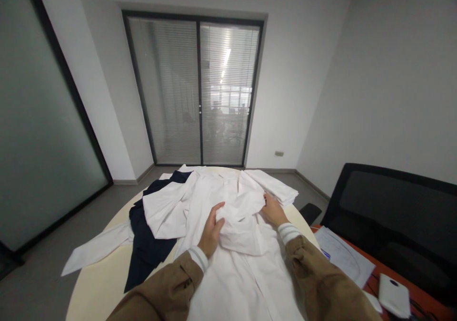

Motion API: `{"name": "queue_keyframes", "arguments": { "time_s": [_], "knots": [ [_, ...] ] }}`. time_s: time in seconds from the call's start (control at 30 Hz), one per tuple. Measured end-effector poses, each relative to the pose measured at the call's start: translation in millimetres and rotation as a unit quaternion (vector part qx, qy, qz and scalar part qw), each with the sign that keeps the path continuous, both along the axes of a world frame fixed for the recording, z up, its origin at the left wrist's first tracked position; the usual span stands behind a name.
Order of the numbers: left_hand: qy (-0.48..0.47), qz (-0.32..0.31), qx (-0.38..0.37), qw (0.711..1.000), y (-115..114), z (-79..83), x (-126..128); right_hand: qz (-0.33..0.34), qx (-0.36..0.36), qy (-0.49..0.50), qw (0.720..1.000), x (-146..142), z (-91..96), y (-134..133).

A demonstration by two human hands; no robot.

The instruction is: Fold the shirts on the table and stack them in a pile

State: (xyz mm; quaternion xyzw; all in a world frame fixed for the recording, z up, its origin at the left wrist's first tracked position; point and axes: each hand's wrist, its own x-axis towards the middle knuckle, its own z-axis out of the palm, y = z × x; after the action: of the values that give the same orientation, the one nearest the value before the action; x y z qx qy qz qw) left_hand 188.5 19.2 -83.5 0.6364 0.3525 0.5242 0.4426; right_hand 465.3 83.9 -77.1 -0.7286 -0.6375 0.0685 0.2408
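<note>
While the left hand [210, 233] sits on a bunched white shirt [246, 283] on the round worktop [96, 287], its fingers [217, 211] are spread open. The right hand's [274, 210] fingers are buried in cloth, so can't tell if they're gripping. Navy garment [146, 245] lies just beside.

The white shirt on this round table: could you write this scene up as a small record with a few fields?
Left hand: on the bunched fabric, fingers spread
Right hand: at the fabric's far side
Main item: white shirt, long, bunched mid-body
Beside it: navy garment, partly under the white fabric
Surface: round table, cream
Nearby: papers, black chair
</note>
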Motion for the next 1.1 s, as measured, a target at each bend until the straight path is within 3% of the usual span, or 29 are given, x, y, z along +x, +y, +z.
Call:
{"name": "queue_keyframes", "arguments": {
  "time_s": [0.13,0.3,0.53,0.63,0.7,0.8,0.87,1.03,1.1],
  "knots": [
    [0.015,0.074,-0.021,0.997,4,-0.3,-2,-0.067,0.015,-0.022,0.997,4,22.8,-6],
    [0.014,0.046,-0.101,0.994,9,-7.0,-3,-0.141,0.052,-0.044,0.988,20,47.5,-7],
    [0.131,0.008,-0.087,0.988,17,-24.0,-6,-0.095,0.031,-0.039,0.994,40,40.5,-5],
    [0.183,0.003,-0.097,0.978,26,-29.5,-11,-0.108,0.025,-0.042,0.993,41,35.2,-3],
    [0.161,-0.04,-0.118,0.979,32,-28.6,-16,-0.114,0.027,-0.06,0.991,41,33.0,-2],
    [0.088,-0.154,-0.134,0.975,37,-22.8,-23,-0.102,0.059,-0.108,0.987,41,31.3,-2],
    [0.11,-0.172,-0.109,0.973,35,-20.7,-26,-0.101,0.079,-0.132,0.983,40,31.7,-3],
    [0.174,-0.096,0.05,0.979,25,-25.8,-23,-0.137,0.064,-0.105,0.983,22,42.8,-7],
    [0.172,-0.092,0.093,0.976,22,-25.8,-22,-0.113,0.092,-0.087,0.985,6,47.7,-7]
  ]
}}
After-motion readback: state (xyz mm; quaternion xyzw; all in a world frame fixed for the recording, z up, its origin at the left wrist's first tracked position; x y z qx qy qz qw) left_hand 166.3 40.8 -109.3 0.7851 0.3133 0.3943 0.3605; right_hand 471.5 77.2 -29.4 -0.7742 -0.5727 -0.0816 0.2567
